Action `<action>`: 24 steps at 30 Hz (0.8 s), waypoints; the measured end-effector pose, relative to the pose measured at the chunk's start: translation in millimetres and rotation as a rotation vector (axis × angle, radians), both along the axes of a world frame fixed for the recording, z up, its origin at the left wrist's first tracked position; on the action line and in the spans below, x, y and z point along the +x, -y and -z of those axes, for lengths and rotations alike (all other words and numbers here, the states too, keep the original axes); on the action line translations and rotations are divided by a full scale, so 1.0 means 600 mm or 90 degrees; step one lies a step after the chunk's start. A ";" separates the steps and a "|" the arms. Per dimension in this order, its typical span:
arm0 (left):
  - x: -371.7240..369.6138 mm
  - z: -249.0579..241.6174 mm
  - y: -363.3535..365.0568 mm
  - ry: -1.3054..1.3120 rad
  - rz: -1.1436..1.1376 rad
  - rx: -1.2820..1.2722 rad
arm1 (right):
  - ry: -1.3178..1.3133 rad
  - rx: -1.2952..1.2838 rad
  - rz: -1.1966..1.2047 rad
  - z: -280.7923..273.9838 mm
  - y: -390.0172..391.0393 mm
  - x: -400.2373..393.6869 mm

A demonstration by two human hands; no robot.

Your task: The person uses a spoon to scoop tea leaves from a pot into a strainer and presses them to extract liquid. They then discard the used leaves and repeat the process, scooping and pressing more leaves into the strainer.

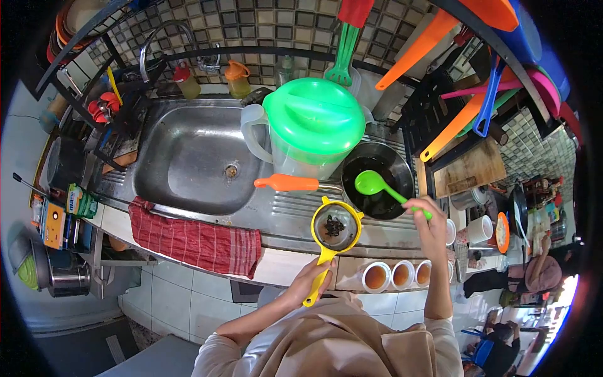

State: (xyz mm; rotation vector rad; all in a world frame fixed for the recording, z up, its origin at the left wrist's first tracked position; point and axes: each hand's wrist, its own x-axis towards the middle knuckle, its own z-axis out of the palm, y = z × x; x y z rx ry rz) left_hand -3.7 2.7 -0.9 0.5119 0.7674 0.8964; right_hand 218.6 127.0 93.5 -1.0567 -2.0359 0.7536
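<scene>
My left hand [306,283] is closed around the handle of a yellow strainer [325,256], held level in front of the sink's drainboard. Dark wet leaves [333,225] lie in its mesh. My right hand [428,215] grips the handle end of a green ladle [370,183], whose bowl is over the dark liquid in a saucepan [409,171]. The pan's orange handle [287,183] points left. Along the counter edge, between my arms, stand several white cups [375,277] holding amber-brown liquid.
Behind the strainer stands a large clear jug with a green lid [317,116]. A steel sink [195,147] is on the left, with a red cloth [195,239] over its front edge. Utensils, including an orange spatula [418,50], hang overhead. Two people [543,273] are far right.
</scene>
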 end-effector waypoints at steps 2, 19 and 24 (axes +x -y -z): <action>0.000 0.000 0.000 0.002 0.008 -0.004 | 0.079 -0.001 0.114 0.015 -0.018 0.008; 0.001 0.000 0.001 -0.005 -0.002 -0.013 | -0.089 -0.285 0.216 0.148 -0.035 0.029; 0.001 -0.006 0.001 -0.008 0.003 -0.007 | -0.256 -0.346 0.227 0.139 -0.046 0.041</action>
